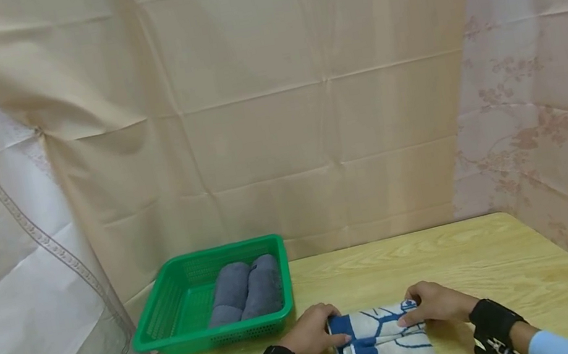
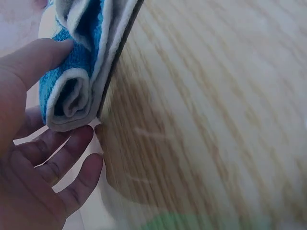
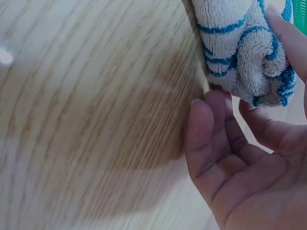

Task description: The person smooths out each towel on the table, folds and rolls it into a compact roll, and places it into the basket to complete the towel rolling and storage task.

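A white and blue towel (image 1: 398,353) lies on the table at the near edge of the head view, its far end rolled over. At the left end of the roll, my left hand (image 1: 312,331) grips it with the thumb on top and the fingers behind. My right hand (image 1: 442,303) holds the right end of the roll the same way. The left wrist view shows the towel's coiled edge (image 2: 69,100) between thumb and fingers. In the right wrist view, the bunched towel end (image 3: 249,57) sits between the right thumb and fingers.
To the left, a green plastic basket (image 1: 218,342) holds two rolled grey towels (image 1: 260,287) on its right side. Light wood table (image 1: 477,251) extends behind and right of the hands. Beige cloth (image 1: 273,110) hangs behind the table, with patterned cloth (image 1: 547,95) at right.
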A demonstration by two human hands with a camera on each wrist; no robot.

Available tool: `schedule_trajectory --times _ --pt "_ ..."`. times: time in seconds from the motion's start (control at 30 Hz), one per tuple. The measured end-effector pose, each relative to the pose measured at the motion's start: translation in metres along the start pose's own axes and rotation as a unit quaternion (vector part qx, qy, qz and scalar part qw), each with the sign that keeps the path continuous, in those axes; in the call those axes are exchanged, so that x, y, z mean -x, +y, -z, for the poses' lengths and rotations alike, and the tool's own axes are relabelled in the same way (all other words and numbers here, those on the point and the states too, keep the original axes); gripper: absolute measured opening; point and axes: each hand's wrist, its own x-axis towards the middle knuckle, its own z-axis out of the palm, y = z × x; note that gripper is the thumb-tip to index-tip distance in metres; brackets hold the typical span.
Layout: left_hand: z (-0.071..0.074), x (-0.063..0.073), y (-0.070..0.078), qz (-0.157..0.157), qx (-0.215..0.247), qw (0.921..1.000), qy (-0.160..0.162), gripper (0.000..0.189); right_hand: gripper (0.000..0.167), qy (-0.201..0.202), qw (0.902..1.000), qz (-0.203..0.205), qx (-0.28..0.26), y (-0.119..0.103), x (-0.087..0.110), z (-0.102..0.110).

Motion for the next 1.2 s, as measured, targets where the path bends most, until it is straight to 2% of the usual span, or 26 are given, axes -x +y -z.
schedule_trajectory --times 0.17,0.3,0.37,0.47,0.6,0.67,0.77,0.9,0.97,1.03,1.07,1.2 --pt "-0.004 -0.001 0.001 0.016 0.021 0.9997 0.002 0.028 0.043 0.007 0.9992 0.039 0.001 0.0 0.0 -0.002" --pt "-0.006 0.001 0.005 0.016 0.028 0.9995 0.0 0.031 0.044 -0.001 0.9976 0.069 -0.009 0.0 0.0 -0.003" --pt "-0.006 0.001 0.007 0.011 0.011 0.9999 0.007 0.032 0.046 0.004 0.9972 0.075 -0.003 -0.002 0.0 -0.004" --pt "-0.004 0.001 0.007 -0.011 -0.039 0.9984 0.039 0.033 0.049 0.017 0.9951 0.096 0.019 -0.005 -0.004 -0.006" --pt "-0.003 -0.002 0.004 -0.048 -0.11 0.9883 0.094 0.036 0.048 0.038 0.9884 0.135 0.06 -0.008 -0.013 -0.012" --pt "-0.004 -0.003 0.002 -0.061 -0.134 0.9828 0.111 0.038 0.047 0.048 0.9859 0.14 0.077 -0.009 -0.016 -0.015" --pt "-0.006 -0.004 0.001 -0.069 -0.149 0.9789 0.121 0.039 0.044 0.057 0.9844 0.136 0.096 -0.011 -0.017 -0.019" --pt "-0.007 -0.001 0.003 -0.069 -0.148 0.9788 0.124 0.04 0.044 0.065 0.9829 0.133 0.109 -0.014 -0.015 -0.021" --pt "-0.008 0.0 0.004 -0.082 -0.158 0.9759 0.126 0.041 0.044 0.073 0.9801 0.137 0.123 -0.014 -0.014 -0.021" --pt "-0.008 0.002 0.006 -0.114 -0.189 0.9666 0.13 0.042 0.045 0.09 0.9726 0.148 0.154 -0.014 -0.013 -0.021" --pt "-0.008 0.002 0.007 -0.134 -0.21 0.9593 0.132 0.042 0.046 0.1 0.9674 0.154 0.174 -0.013 -0.012 -0.021" --pt "-0.01 0.005 0.01 -0.211 -0.289 0.9236 0.136 0.04 0.049 0.13 0.9451 0.176 0.243 -0.008 -0.01 -0.026"
